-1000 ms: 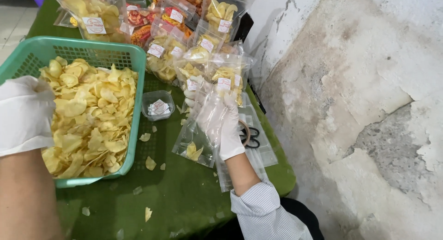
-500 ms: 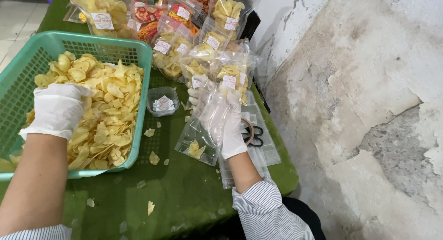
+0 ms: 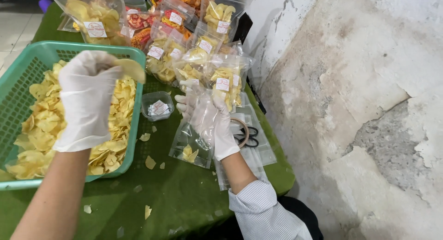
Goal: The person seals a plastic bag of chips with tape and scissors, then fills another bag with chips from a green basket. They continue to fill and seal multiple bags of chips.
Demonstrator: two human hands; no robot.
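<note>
A handful of thin yellow chips [image 3: 131,69] is pinched in the gloved left hand [image 3: 87,99], raised above the green basket [image 3: 27,55] on the left side of the surface [image 3: 184,198]. The left grip is pressed together around the chips, 1 of which juts out past the fingers. The chips are judged light, stiff and brittle, so they are best cupped loosely rather than squeezed. A clear plastic bag [image 3: 191,145], with a few chips already at its bottom, is held by its mouth in the gloved right hand [image 3: 212,117], just right of the basket. The right grip is closed on the upper film; the bag is judged limp and slippery, best taken at its rim. Farther off, filled labelled bags [image 3: 203,46] are stacked, and a small clear tub [image 3: 158,105] sits between basket and bag. Scissors [image 3: 247,134] lie under the right hand.
</note>
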